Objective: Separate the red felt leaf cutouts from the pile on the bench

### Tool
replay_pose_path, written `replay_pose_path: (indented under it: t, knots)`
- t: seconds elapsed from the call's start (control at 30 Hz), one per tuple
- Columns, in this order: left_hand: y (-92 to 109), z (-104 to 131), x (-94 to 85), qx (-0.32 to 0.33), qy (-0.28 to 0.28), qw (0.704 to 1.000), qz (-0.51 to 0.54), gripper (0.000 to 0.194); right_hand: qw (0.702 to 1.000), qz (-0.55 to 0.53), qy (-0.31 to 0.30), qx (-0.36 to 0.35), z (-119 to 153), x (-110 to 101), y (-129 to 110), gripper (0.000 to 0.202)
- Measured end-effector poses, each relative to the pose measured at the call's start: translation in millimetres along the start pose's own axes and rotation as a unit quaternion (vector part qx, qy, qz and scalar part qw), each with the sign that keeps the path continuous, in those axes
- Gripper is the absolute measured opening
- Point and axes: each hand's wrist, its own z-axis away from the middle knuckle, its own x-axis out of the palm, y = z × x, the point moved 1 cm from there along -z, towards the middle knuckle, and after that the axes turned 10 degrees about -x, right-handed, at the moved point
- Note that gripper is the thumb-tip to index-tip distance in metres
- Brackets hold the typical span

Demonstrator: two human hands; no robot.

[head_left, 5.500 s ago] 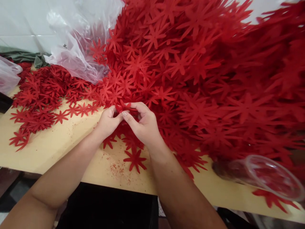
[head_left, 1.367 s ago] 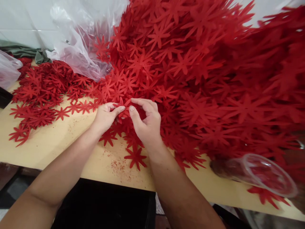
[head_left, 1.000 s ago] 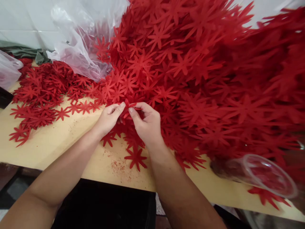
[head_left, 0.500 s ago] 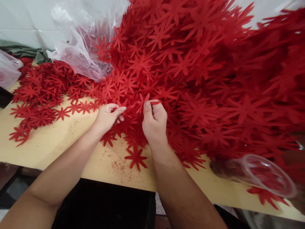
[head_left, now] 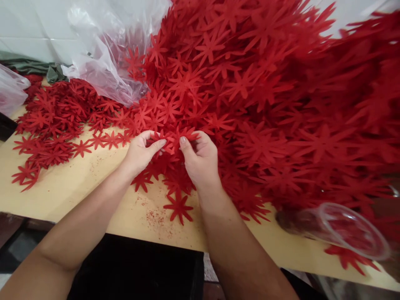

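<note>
At the left edge of the frame a translucent bag (head_left: 11,89) sits beside a crumpled green cloth (head_left: 54,73). Next to them, at middle left, a low heap of red flower-shaped cut-outs (head_left: 53,116) spreads over the pale yellow tabletop (head_left: 84,179). A clear plastic bag (head_left: 103,66) lies against the heap's back side, upper left of the frame, in front of the white tiled wall (head_left: 18,25).

Near the centre, the left hand (head_left: 142,150) is closed in a pinch, thumb against fingers, on red petalled pieces (head_left: 168,143). Facing it, the right hand (head_left: 200,154) also pinches red petals between thumb and curled index finger; whether both hands grip one piece cannot be told. Below them, a single red flower cut-out (head_left: 178,207) lies on the tabletop beside reddish crumbs (head_left: 158,218).

A tall mound of red cut-outs (head_left: 265,96) fills the centre and right of the frame, blurred towards the right edge. At lower right a clear plastic cup (head_left: 323,225) lies on its side, with a red cut-out (head_left: 353,258) partly under its rim.
</note>
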Motion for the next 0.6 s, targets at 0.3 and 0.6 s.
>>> replay_pose_path:
  t: [0.3,0.6]
  knots:
    - [5.7,8.0,1.0,0.025,-0.025,0.999,-0.026,0.015,1.0,0.006,-0.009,0.0,1.0,0.1,-3.4,0.02]
    - [3.0,5.0,-0.1,0.009,-0.026,1.0,0.01,0.014,0.996,-0.06,-0.052,0.03,3.7,5.8,-6.1,0.031]
